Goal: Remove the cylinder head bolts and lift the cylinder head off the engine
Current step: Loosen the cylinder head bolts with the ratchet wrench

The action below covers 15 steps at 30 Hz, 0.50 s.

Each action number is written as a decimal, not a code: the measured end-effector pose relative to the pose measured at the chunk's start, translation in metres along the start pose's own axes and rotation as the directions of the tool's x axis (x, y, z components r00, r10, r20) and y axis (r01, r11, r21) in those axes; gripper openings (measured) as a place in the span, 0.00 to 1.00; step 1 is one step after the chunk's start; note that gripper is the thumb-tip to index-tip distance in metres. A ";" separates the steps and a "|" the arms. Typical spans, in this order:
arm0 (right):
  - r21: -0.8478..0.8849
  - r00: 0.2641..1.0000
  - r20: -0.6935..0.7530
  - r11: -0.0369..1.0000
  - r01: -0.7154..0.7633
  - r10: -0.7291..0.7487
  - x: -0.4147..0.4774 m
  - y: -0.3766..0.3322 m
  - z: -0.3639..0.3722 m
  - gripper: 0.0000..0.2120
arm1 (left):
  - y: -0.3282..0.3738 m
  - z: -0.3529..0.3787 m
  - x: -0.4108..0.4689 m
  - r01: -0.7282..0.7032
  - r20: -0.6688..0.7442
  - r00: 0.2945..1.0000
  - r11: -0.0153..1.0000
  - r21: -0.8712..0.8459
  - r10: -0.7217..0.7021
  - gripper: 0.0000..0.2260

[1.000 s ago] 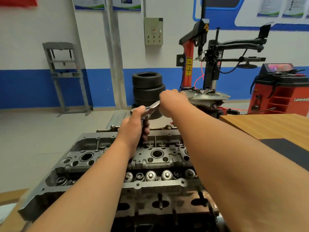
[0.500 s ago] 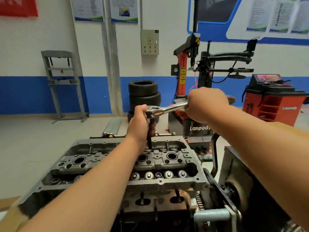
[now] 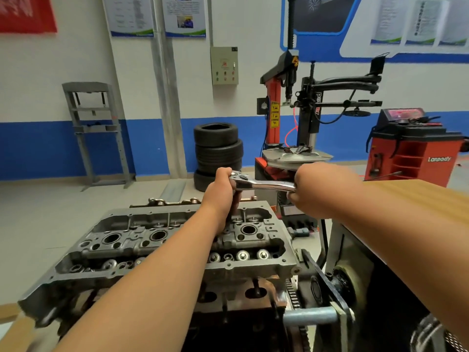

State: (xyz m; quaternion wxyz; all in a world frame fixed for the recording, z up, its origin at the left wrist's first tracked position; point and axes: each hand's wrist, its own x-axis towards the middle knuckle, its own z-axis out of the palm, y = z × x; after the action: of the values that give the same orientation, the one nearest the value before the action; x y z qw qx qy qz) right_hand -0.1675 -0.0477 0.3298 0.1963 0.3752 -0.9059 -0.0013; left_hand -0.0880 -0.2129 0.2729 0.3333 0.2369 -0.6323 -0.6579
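- Lower centre of the frame: cylinder head (image 3: pixel 177 240) on the engine (image 3: pixel 236 295).
- Above its far right part: ratchet (image 3: pixel 264 184), left hand (image 3: pixel 220 191) at one end, right hand (image 3: pixel 317 191) at the other.
- Behind, centre: tyre stack (image 3: pixel 218 151); tyre changer (image 3: pixel 297 110) to its right.
- Left of frame: press frame (image 3: pixel 96 133).

Grey cylinder head (image 3: pixel 177 240) (valve gear exposed) sits level atop engine (image 3: pixel 228 301).

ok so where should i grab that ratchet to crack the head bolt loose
Grip the ratchet at the free end of its chrome handle, coming from the right, where the right hand wraps it: the handle lies about level and points right, so that end likely gives most leverage. The left hand steadies its head from the left, above the cylinder head.
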 end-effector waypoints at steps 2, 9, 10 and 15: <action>-0.021 0.998 -0.041 0.999 0.042 -0.043 0.000 -0.003 -0.005 0.16 | -0.004 -0.002 0.005 -0.018 -0.036 0.999 1.000 -0.023 0.017 0.22; -0.127 0.982 -0.165 0.989 0.073 -0.094 0.002 -0.012 -0.023 0.15 | -0.008 -0.007 0.008 -0.189 -0.063 0.982 0.965 -0.180 0.180 0.22; -0.141 0.979 -0.180 0.988 0.068 -0.093 0.004 -0.009 -0.029 0.16 | -0.007 -0.007 0.008 -0.199 -0.041 0.980 0.958 -0.207 0.195 0.22; -0.179 0.985 -0.135 0.981 0.078 -0.103 0.005 -0.018 -0.034 0.15 | -0.009 -0.011 0.016 -0.071 0.040 0.996 0.980 -0.186 0.079 0.20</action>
State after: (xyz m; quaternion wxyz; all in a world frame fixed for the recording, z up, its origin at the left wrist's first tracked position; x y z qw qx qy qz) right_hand -0.1465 -0.0585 0.3599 0.2925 0.3969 -0.8678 -0.0619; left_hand -0.0915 -0.2326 0.2646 0.3636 0.1654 -0.5846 -0.7061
